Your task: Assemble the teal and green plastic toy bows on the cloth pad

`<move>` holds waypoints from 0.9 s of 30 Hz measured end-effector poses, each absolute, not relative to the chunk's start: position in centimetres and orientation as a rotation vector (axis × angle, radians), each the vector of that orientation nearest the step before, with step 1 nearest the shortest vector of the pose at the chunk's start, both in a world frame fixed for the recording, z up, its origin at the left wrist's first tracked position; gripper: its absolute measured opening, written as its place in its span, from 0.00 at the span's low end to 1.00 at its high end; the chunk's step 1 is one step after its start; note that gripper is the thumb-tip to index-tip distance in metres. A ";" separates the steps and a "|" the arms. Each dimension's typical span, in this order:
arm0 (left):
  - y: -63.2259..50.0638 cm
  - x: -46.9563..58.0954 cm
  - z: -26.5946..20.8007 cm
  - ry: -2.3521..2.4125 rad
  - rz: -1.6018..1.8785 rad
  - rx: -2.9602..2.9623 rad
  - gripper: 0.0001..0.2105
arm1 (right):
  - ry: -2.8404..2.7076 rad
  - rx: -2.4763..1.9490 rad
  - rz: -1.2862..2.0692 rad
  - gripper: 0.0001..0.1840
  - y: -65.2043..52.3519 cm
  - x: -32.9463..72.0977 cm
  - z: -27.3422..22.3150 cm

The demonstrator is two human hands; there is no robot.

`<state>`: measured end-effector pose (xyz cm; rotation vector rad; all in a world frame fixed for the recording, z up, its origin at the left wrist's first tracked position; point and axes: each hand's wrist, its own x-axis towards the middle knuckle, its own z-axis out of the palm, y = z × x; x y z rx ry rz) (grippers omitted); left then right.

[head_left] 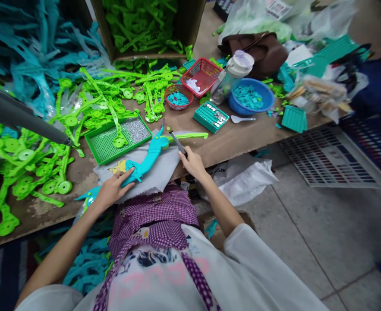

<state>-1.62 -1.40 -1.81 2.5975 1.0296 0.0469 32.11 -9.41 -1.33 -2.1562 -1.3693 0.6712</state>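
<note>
My left hand (115, 188) holds a long blue plastic part (149, 157) down on a grey cloth (159, 172), its forefinger and thumb on the part and its other fingers partly hidden. The part's lower end passes under the hand. A green plastic arm (190, 135) lies against the part's upper end and points right. My right hand (192, 163) is closed round the dark handle of a small hammer (177, 140), whose brassy head is close to the joint. Left of the part, a green tray (106, 144) contains small silver pieces, and a yellow cartoon figure (118, 166) shows near my fingers.
Green plastic parts (23, 164) cover the table's left side. Behind are a box of green parts (141, 26) and a blue heap (38, 52). Red baskets (190, 77), a teal tray with silver discs (209, 116), a bottle (231, 77) and a blue bowl (269, 106) stand to the right.
</note>
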 end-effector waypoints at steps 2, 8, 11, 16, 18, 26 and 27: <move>-2.0 -1.6 -1.5 1.064 -0.026 2.622 0.27 | -1.298 -2.049 0.594 0.15 -11.4 31.9 -1.0; -3.6 -1.8 -0.8 1.070 -0.258 2.735 0.26 | -1.168 -1.937 0.796 0.17 -16.7 30.1 -1.6; -3.4 -2.2 -0.8 1.010 -0.272 2.749 0.26 | -1.207 -1.968 0.821 0.18 -17.0 29.1 -2.4; -2.5 -2.3 -0.9 0.990 -0.254 2.660 0.27 | -1.281 -2.130 0.795 0.17 -16.2 28.6 -2.6; -2.3 -2.3 -0.9 0.978 -0.269 2.636 0.27 | -1.261 -2.142 0.759 0.17 -16.1 28.5 -2.2; -1.9 -2.4 -0.9 0.965 -0.236 2.613 0.26 | -1.210 -2.235 0.748 0.17 -16.0 28.1 -2.0; -1.8 -2.4 -0.9 0.959 -0.237 2.608 0.26 | -1.175 -2.203 0.757 0.18 -16.0 28.3 -2.0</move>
